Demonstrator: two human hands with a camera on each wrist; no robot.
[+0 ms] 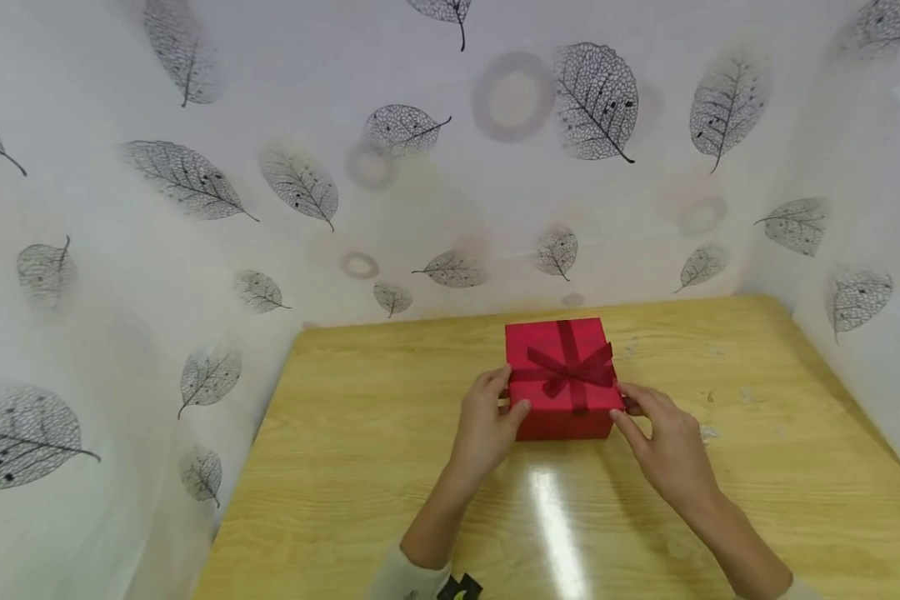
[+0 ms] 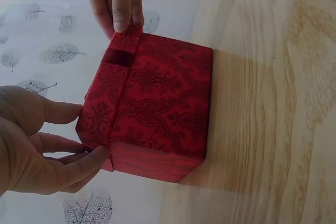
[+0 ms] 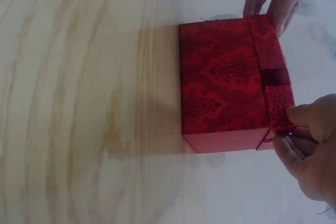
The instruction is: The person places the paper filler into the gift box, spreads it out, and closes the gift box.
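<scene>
A red gift box (image 1: 562, 426) stands on the table, its sides covered in a darker ornate pattern (image 2: 163, 93). Its lid (image 1: 532, 340) carries a dark red ribbon tied in a bow (image 1: 570, 372). My left hand (image 1: 486, 423) grips the lid at its left side, thumb near the front corner and fingers along the side. At the right front corner, my right hand (image 1: 669, 446) pinches the lid's edge between thumb and fingers. In the right wrist view the lid's rim (image 3: 266, 40) overlaps the top of the box body.
The box rests on a light wood-grain table (image 1: 360, 450) near its back edge. White sheeting printed with grey leaves (image 1: 435, 192) rises behind the table and on both sides. Small pale marks (image 1: 708, 433) show on the tabletop right of the box.
</scene>
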